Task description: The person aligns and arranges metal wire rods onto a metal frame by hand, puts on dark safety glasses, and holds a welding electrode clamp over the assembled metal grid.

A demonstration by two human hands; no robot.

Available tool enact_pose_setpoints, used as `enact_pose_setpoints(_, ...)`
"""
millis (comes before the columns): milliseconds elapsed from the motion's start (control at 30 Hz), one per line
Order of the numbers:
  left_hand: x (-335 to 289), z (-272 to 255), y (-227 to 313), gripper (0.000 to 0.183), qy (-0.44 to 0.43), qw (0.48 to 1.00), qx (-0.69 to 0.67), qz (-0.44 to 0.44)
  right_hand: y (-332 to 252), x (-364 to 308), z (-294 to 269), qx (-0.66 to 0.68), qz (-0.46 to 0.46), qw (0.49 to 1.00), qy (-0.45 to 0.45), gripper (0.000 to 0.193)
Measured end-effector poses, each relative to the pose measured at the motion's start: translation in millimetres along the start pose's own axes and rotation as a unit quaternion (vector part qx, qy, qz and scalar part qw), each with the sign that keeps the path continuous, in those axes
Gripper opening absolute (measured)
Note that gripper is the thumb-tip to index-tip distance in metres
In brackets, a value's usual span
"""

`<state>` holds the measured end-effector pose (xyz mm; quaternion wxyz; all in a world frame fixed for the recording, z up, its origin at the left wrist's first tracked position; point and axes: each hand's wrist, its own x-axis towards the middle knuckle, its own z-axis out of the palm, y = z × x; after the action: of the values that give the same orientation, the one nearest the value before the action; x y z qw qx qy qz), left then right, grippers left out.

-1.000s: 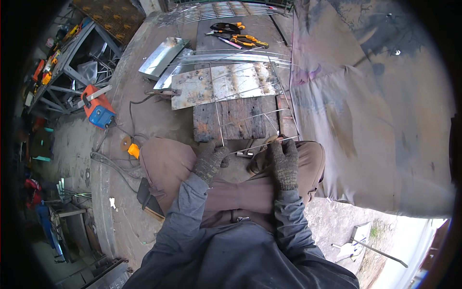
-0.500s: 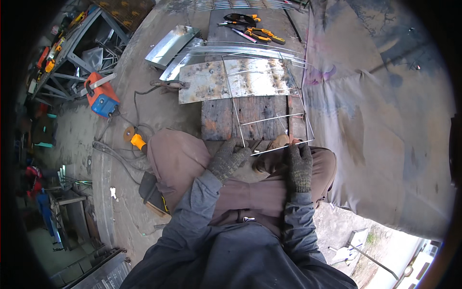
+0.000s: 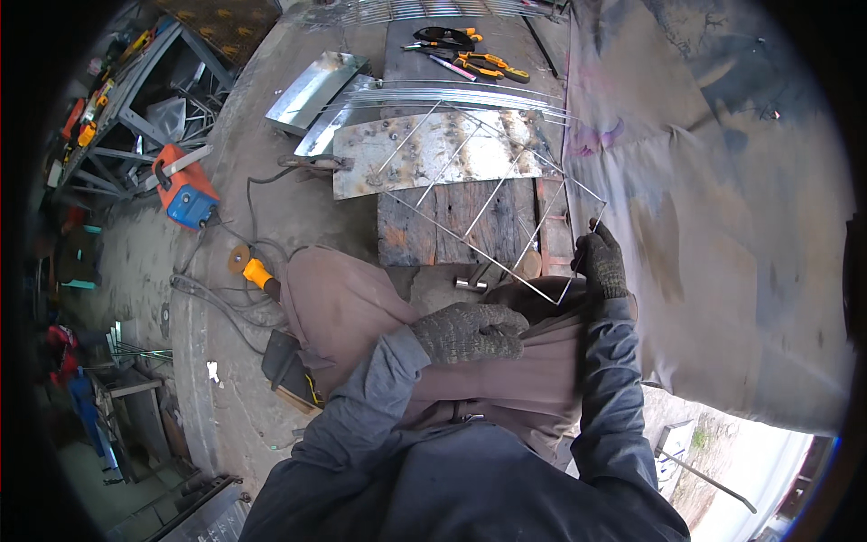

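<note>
Here the right hand (image 3: 603, 262) is gripping the thin wire frame (image 3: 467, 238) by its near end, the gloved fingers closing on the end bar close to the right-hand corner. Over to the left hand (image 3: 471, 332): it is lying across the lap, back turned up, fingers loosely extended toward the right, and it is gripping nothing that shows; the palm itself is staying out of sight.

The frame, a ladder of long rails and short crossbars, is slanting across the middle of the scene. One near corner is pointing down toward the person's lap, while the far part is stretching over the wooden block (image 3: 424, 237) and the stained metal plate (image 3: 433, 149); whether it is touching either one, I cannot tell. The plate is partly covering the block, and a clamp (image 3: 312, 163) is biting onto the plate's left edge.

Just beyond, a bundle of thin rods (image 3: 470, 98) is running crosswise, with a shiny metal channel (image 3: 316, 90) sitting to the left of it. Farther up, orange-handled pliers (image 3: 492, 65) are lying beside a marker (image 3: 452, 68). Out on the left, an orange and blue machine (image 3: 188, 190) is standing on the floor, and a yellow grinder (image 3: 257, 271) is resting near the person's knee. Along the right side, a big brown cloth (image 3: 704, 226) is spreading wide.
</note>
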<state>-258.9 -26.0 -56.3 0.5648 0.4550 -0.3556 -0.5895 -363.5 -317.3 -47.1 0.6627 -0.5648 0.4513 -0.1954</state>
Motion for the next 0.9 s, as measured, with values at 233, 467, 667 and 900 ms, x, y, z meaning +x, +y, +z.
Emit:
enact_pose_setpoints(233, -26, -63, 74, 0.053, 0.248, 0.769, 0.59, -0.015, -7, 71, 1, -0.228, -0.085, 0.97, -0.004, 0.046)
enact_pose_setpoints(467, -23, -79, 59, 0.052, 0.247, 0.706, 0.661, -0.066, -17, 122, 0, -0.382, -0.313, 0.869, 0.022, 0.045)
enact_pose_setpoints(667, -27, -79, 56, 0.035, 0.277, 0.68, 0.677, -0.048, -28, 108, 41, -0.393, -0.235, 0.888, 0.048, 0.045)
enact_pose_setpoints(900, -22, -104, 94, 0.03, 0.222, 0.736, 0.637, -0.055, -52, 100, 38, -0.402, -0.215, 0.89, 0.025, 0.041)
